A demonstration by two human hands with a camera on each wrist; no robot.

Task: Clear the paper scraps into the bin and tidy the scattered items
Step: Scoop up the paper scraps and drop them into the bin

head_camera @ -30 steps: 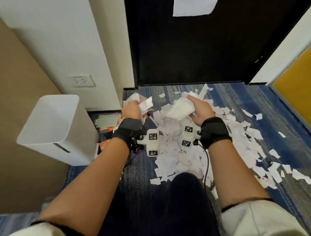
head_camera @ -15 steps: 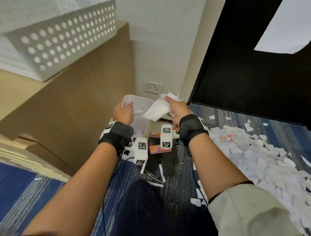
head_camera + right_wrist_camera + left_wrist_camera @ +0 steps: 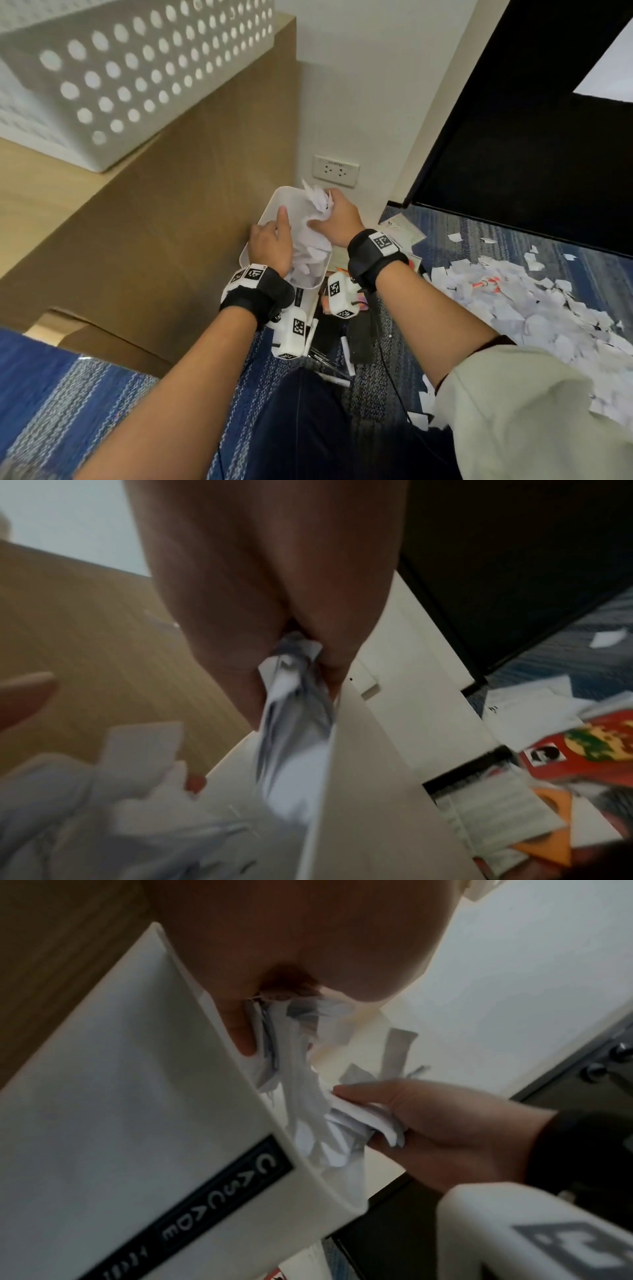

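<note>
A white bin (image 3: 263, 219) stands on the carpet against the wooden cabinet, with crumpled paper scraps (image 3: 310, 248) inside. Both hands are over its mouth. My left hand (image 3: 270, 240) is at the near left rim with its index finger straight, and in the left wrist view scraps (image 3: 279, 1031) still hang from its curled fingers. My right hand (image 3: 337, 219) grips a bunch of scraps (image 3: 318, 200) over the far right of the bin (image 3: 137, 1110). In the left wrist view the right hand (image 3: 428, 1123) grips its scraps (image 3: 356, 1118).
A wooden cabinet (image 3: 164, 222) carrying a white perforated basket (image 3: 113, 78) rises on the left. A wall socket (image 3: 335, 170) and a black door (image 3: 513, 154) lie beyond. A large pile of scraps (image 3: 534, 308) covers the blue carpet at right. Pens (image 3: 346, 349), papers (image 3: 404, 228) and a red packet (image 3: 582, 745) lie beside the bin.
Both hands carried scraps from the pile leftward to the bin and have come down into its mouth. The left index finger has straightened, and more paper lies in the bin.
</note>
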